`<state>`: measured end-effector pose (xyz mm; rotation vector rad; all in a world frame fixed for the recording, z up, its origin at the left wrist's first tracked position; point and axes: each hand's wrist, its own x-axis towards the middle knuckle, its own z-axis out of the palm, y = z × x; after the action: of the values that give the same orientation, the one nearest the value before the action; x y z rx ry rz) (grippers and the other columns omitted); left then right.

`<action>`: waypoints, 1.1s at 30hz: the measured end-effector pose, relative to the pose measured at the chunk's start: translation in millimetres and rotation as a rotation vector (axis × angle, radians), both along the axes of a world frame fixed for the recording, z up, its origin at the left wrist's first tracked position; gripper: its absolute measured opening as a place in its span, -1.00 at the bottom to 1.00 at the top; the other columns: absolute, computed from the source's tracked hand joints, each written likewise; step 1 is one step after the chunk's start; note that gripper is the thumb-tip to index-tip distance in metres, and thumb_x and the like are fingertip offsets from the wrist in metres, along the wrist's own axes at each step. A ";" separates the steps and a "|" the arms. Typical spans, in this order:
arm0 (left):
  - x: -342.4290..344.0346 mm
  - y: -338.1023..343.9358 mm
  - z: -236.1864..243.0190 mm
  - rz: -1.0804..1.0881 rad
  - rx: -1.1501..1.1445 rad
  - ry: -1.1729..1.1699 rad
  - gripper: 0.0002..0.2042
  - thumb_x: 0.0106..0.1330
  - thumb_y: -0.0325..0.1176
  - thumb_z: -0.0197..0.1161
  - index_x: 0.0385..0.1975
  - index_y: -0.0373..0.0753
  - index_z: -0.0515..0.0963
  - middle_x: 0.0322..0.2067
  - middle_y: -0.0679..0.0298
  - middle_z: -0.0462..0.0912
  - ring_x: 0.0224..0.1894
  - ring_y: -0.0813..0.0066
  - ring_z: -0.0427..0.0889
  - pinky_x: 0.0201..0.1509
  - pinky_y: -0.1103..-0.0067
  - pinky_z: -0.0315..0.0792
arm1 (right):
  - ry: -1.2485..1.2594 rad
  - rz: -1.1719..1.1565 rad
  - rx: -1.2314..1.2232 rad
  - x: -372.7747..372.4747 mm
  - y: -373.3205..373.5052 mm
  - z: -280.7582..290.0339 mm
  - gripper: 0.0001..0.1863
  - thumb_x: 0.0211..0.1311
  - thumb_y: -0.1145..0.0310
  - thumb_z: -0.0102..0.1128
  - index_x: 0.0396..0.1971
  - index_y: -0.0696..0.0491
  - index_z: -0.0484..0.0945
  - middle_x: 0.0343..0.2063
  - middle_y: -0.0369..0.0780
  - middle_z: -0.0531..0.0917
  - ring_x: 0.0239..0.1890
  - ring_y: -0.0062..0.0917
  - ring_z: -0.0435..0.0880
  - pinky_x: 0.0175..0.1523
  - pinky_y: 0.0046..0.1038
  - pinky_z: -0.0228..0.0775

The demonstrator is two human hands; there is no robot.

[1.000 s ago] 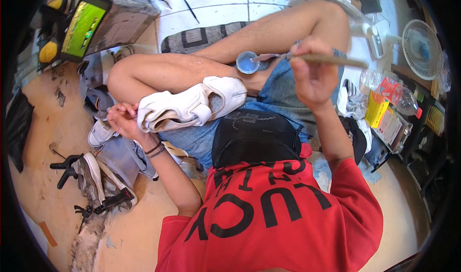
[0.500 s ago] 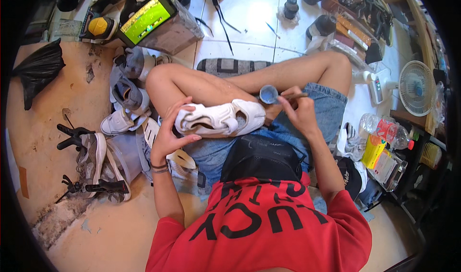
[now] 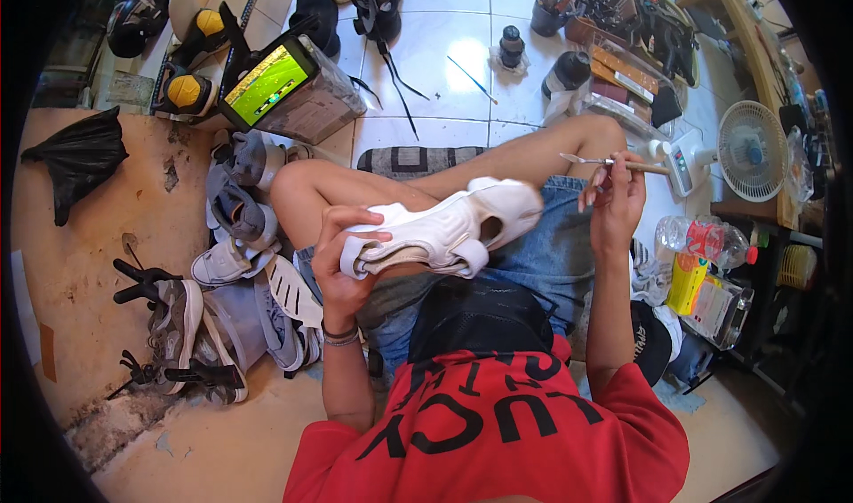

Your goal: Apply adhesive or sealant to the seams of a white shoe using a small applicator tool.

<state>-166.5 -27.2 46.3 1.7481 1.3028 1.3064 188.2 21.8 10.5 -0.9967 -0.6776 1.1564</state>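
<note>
Over my crossed legs, a white sandal (image 3: 425, 235) with cut-out openings and straps is tilted sideways. My left hand (image 3: 341, 250) is closed around its left end, thumb and fingers gripping the edge. To the right, above my knee, my right hand (image 3: 619, 196) pinches a slim paintbrush (image 3: 654, 167) with a light wooden handle. Its pointed tip faces left toward the sandal and is apart from it. The small cup seen earlier does not show now.
Left of me lie several shoes (image 3: 240, 183), some with black clamps (image 3: 138, 281). A phone (image 3: 269, 85) leans on a box ahead. At right stand a dark bottle (image 3: 567, 75), a white fan (image 3: 752, 150), a digital scale (image 3: 686, 167) and a plastic bottle (image 3: 706, 239).
The right hand with the brush has moved right and up, away from the sandal and the cup. The left hand has turned and lifted the sandal; the cup is out of sight.
</note>
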 end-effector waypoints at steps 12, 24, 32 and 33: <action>121.6 10.2 -46.1 -0.111 0.039 -0.290 -0.58 -0.16 -0.38 0.64 -0.25 -0.22 0.63 0.04 -0.05 0.56 0.07 0.09 0.59 0.15 0.33 0.47 | 0.091 -0.097 -0.008 34.8 -23.8 -14.1 -0.83 0.52 0.31 0.06 -0.07 0.08 0.41 -0.39 -0.23 0.55 -0.32 -0.49 0.62 0.02 -0.10 0.61; 140.0 -1.7 -49.1 -0.049 0.120 -0.285 -0.69 -0.07 -0.39 0.63 -0.30 -0.11 0.69 -0.03 0.04 0.52 0.07 -0.08 0.58 0.15 0.10 0.53 | -0.100 0.079 0.164 -26.6 -28.0 9.1 -0.77 0.37 0.59 0.18 -0.04 0.22 0.42 -0.15 -0.12 0.64 -0.27 -0.50 0.71 -0.05 -0.49 0.59; 124.5 17.3 -43.7 -0.260 0.196 -0.143 -0.56 0.09 0.17 0.45 -0.23 -0.05 0.69 0.00 0.03 0.50 0.08 -0.05 0.48 0.22 0.00 0.40 | -0.160 0.147 0.239 -32.2 -14.8 -7.7 -0.74 0.33 0.63 0.22 -0.02 0.24 0.45 -0.10 -0.16 0.63 -0.08 -0.62 0.64 0.05 -0.61 0.50; 120.3 19.2 -45.2 -0.260 0.191 -0.142 -0.56 0.09 0.17 0.45 -0.23 -0.05 0.69 0.00 0.03 0.50 0.08 -0.05 0.48 0.22 0.00 0.40 | -0.159 0.146 0.235 -32.5 -15.2 -7.9 -0.74 0.33 0.63 0.22 -0.02 0.24 0.45 -0.10 -0.16 0.63 -0.08 -0.62 0.64 0.05 -0.61 0.50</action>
<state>-46.2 -8.0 1.1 1.8440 0.8629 1.4098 155.7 6.7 2.6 -0.8552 -1.0030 1.1014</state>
